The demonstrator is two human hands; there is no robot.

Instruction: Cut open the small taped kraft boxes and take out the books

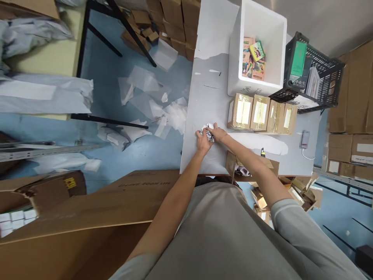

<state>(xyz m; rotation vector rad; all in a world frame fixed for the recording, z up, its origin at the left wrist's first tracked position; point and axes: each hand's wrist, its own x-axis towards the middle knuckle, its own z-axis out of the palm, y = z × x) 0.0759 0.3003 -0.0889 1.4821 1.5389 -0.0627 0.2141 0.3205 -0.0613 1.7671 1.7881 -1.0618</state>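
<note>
Both hands meet over the table near its left edge, around a small bundle of crumpled white paper [208,132] with dark marks. My left hand [204,142] grips it from the near left side. My right hand [219,133] closes on it from the right, fingers bent over the top. Whether anything is inside the paper is hidden. To the right of my hands, a row of several taped cardboard boxes [259,112] with pale labels stands on the table. A flat white strip of material [256,143] lies just in front of them.
A white foam box [233,74] with small colourful packs stands behind the cartons. Beside it is a black plastic crate [329,81] holding books. A cutter [262,152] and an open carton [230,163] are at the near edge. Paper scraps [175,116] litter the floor left.
</note>
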